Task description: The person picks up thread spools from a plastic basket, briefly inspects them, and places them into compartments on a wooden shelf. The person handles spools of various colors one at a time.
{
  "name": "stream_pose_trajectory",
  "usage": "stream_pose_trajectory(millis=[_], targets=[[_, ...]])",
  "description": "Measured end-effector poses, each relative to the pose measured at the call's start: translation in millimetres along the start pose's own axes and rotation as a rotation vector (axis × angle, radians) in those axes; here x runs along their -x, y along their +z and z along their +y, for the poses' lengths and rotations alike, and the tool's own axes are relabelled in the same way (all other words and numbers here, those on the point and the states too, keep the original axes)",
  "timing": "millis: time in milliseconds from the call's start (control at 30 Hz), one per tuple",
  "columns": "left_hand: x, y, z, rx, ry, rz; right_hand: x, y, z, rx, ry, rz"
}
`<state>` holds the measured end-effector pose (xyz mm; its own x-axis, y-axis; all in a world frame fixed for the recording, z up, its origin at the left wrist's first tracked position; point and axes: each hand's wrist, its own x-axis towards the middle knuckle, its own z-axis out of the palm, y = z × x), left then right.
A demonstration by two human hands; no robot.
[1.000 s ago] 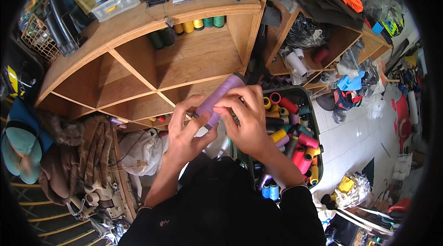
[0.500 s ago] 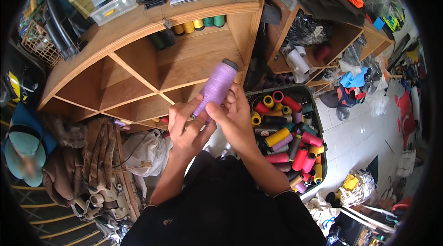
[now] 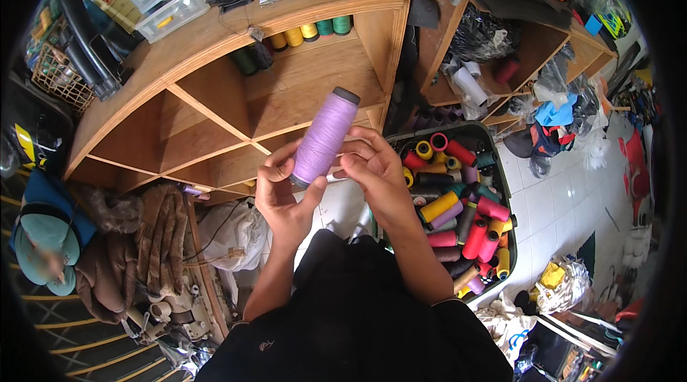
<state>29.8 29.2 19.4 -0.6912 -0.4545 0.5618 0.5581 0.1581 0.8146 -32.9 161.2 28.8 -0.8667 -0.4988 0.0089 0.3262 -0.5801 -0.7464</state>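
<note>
A tall spool of lilac thread with dark ends is tilted in front of my chest, its upper end leaning right. My left hand is closed around its lower part, thumb on the near side and fingers behind. Just to the right of the spool is my right hand, its thumb and fingers drawn together close to the thread. Whatever those fingertips hold, perhaps a strand, is too small to make out.
A wooden shelf unit stands ahead, with a row of yellow and green thread spools inside. On my right, a dark bin is full of many-coloured spools. Caps hang at left; a white bag lies below the shelf.
The left hand has shifted its grip down to the spool's lower end, with its thumb now in front. My right thumb has come away from the spool's base, and the hand has moved slightly right.
</note>
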Motion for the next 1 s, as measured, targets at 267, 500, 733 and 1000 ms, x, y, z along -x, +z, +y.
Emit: stream_pose_trajectory(millis=[267, 500, 733, 1000], targets=[[-0.3, -5.8, -0.3, 0.593, -0.486, -0.023, -4.5, 11.7, -2.6, 0.141, -0.079, -0.017], [-1.9, -6.7, 4.1, 0.831, -0.772, 0.037, -9.5, -3.8, 2.0, 0.161, -0.097, 0.023], [-3.5, 0.7, 3.4, 0.903, -0.902, 0.007, -3.5, 11.2, 0.5, 0.320, -0.202, -0.024], [-2.3, 2.5, 0.9, 0.823, -0.838, 0.076, -8.1, 0.5, 2.0, 0.095, -0.057, 0.057]])
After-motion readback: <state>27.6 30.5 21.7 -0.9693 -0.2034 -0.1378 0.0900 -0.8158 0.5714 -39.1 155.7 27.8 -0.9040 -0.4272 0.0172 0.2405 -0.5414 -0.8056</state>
